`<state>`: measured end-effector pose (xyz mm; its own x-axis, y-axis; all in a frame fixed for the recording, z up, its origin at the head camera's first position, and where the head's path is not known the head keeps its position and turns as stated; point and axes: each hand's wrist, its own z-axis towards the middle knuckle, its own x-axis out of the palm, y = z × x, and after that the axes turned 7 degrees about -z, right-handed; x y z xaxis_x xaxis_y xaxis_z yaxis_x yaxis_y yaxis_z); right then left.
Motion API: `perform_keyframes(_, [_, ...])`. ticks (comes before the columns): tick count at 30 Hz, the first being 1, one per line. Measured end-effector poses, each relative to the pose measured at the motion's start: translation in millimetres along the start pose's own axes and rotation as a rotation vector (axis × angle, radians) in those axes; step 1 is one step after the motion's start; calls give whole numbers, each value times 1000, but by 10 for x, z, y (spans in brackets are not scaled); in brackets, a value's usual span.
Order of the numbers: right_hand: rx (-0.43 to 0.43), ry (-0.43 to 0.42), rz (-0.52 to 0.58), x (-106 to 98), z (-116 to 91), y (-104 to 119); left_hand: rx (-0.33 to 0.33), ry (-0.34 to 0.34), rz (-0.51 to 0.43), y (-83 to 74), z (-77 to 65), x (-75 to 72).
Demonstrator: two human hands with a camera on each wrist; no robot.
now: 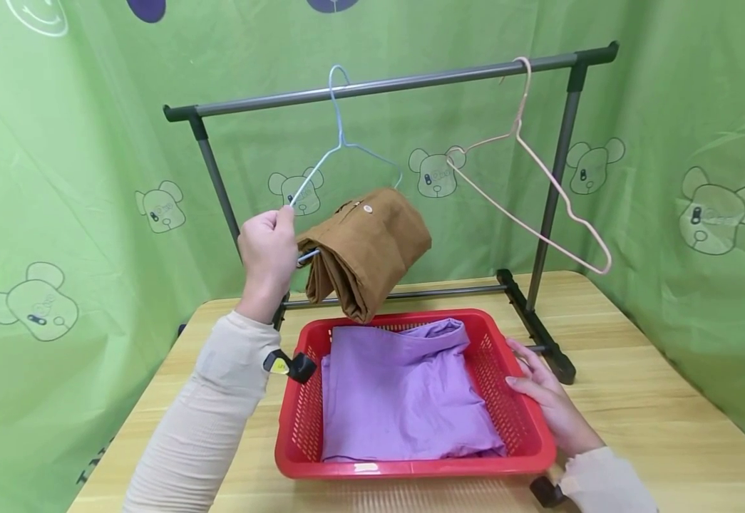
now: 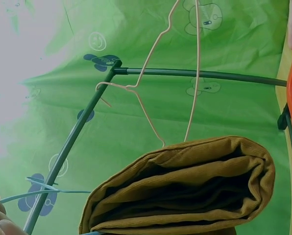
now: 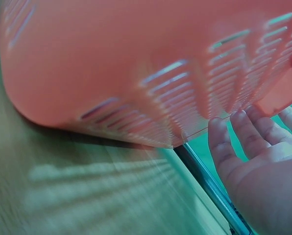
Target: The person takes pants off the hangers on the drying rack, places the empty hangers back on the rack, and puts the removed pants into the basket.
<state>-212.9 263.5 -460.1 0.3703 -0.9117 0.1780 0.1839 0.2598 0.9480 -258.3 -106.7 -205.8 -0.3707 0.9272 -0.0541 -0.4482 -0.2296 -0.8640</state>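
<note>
My left hand grips one sloping arm of a light blue wire hanger, whose hook is over the rack's top bar. Folded brown trousers, with a button near the top, hang over the hanger's lower bar; in the left wrist view their layered folds show end-on. My right hand holds the right rim of a red plastic basket, thumb on top. In the right wrist view its fingers reach the basket's slotted outer side. Folded purple cloth lies inside the basket.
A dark metal clothes rack stands on the wooden table, its right foot close behind the basket. To the right, a bare pink hanger hangs from the bar. A green printed curtain surrounds the table.
</note>
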Motion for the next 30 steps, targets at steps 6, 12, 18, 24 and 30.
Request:
perform_keyframes(6, [-12, 2, -6, -5, 0, -4, 28, -11, 0, 4, -9, 4])
perform_keyframes(12, [-21, 2, -11, -6, 1, -8, 52, -23, 2, 15, -6, 9])
perform_keyframes(18, [-21, 1, -5, -7, -5, -10, 64, -28, -13, -3, -31, 16])
perform_keyframes(24, [-19, 1, -1, -8, 0, -5, 82, -28, -31, -10, -41, 0])
perform_keyframes(30, [-26, 2, -3, -4, -2, -5, 91, -39, -32, -30, -42, -26])
